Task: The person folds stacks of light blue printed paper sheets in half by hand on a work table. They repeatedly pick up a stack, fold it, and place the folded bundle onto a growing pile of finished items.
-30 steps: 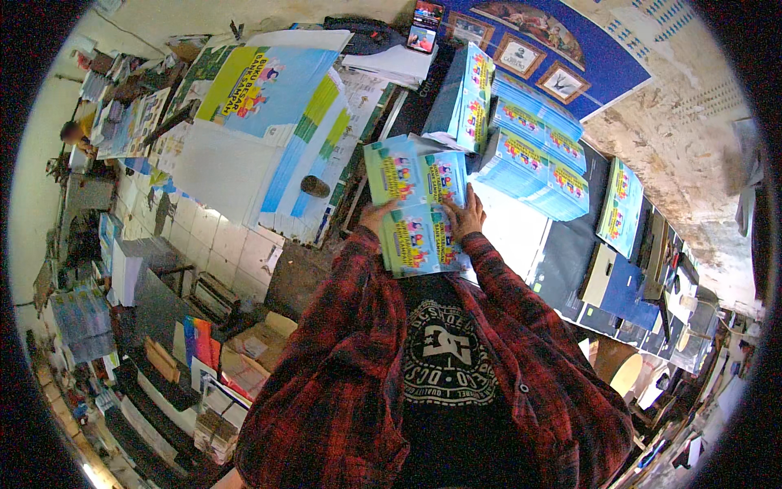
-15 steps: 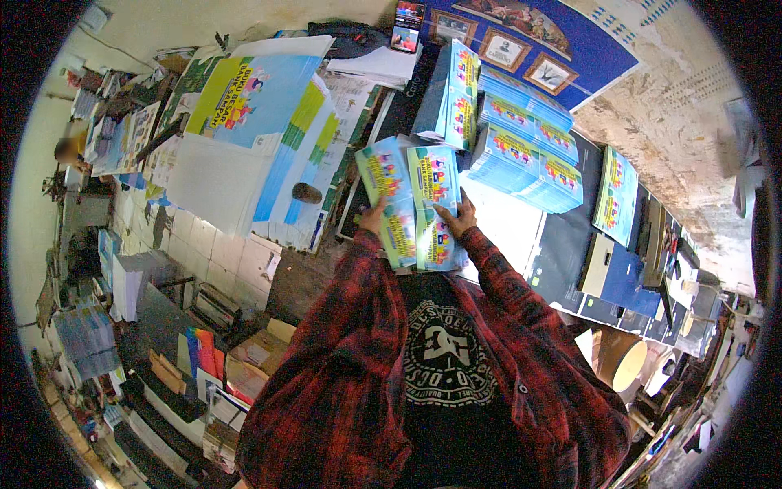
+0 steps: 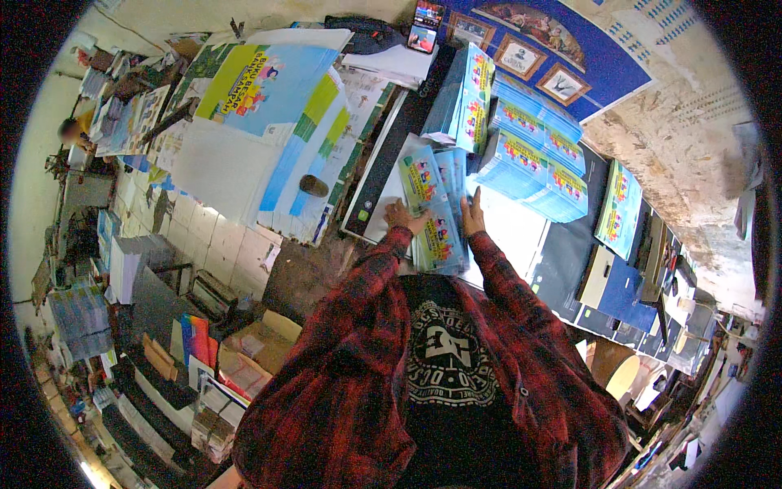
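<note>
Light-blue and yellow-green printed booklets [image 3: 440,240] lie in a loose, overlapping bundle between my hands at the table's near edge. Their covers face up with colourful figures, and a thin pale-blue edge shows at the bundle's right. My left hand [image 3: 404,218] grips the bundle's left side, its thumb over the covers. Along the opposite side, my right hand [image 3: 472,215] presses its fingers against the edges; its thumb is partly hidden. Just beyond the bundle stands a tall stack of matching booklets [image 3: 472,98].
More booklet stacks [image 3: 521,161] stand at the right, beside a bright white surface [image 3: 509,232]. A flat booklet pile [image 3: 621,204] lies farther right. Large printed sheets [image 3: 269,90] cover the left table, with a dark oval object [image 3: 314,186] on them. A phone [image 3: 425,26] leans at the back.
The two side-by-side groups of booklets have come together, the left one now overlapping the right. My left hand has shifted right and turned inward; my right hand has moved to the outer edge.
</note>
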`<state>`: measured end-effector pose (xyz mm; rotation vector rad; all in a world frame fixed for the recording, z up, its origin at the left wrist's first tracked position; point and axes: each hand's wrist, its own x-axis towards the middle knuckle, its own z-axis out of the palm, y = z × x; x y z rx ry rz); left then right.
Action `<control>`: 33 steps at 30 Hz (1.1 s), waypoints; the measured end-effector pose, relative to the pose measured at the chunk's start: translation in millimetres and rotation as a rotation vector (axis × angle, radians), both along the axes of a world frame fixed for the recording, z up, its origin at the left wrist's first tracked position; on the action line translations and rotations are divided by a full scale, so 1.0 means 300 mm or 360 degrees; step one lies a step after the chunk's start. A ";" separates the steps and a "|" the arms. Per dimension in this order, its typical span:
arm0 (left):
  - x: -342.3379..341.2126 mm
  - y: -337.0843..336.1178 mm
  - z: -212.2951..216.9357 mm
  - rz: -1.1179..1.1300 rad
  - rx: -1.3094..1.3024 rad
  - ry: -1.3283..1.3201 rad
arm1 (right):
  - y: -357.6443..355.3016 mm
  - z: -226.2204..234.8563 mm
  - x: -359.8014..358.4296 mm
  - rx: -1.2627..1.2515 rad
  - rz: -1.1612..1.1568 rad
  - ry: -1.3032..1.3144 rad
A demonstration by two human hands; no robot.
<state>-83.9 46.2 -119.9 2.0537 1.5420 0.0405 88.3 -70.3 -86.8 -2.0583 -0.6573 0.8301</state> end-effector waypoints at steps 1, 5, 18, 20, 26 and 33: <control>0.012 -0.018 -0.023 0.0054 0.0065 0.0020 | -0.007 -0.005 0.013 0.0014 -0.0063 0.0145; -0.007 0.010 -0.082 -0.0038 -0.0644 -0.0590 | 0.039 0.021 -0.003 -0.0275 0.0260 0.0010; -0.242 0.007 0.080 0.0050 -0.0302 -0.0811 | 0.193 0.255 -0.091 -0.0423 0.0627 -0.0162; -0.232 0.008 0.336 0.0184 0.0188 -0.0886 | 0.151 0.418 -0.117 -0.0479 0.0697 -0.0320; -0.071 -0.013 0.904 -0.0925 0.0749 -0.0764 | 0.010 0.600 -0.160 -0.0282 0.0980 -0.1210; -0.004 0.017 0.559 -0.1706 0.0521 -0.0004 | -0.064 0.458 -0.140 -0.0553 0.1064 -0.1296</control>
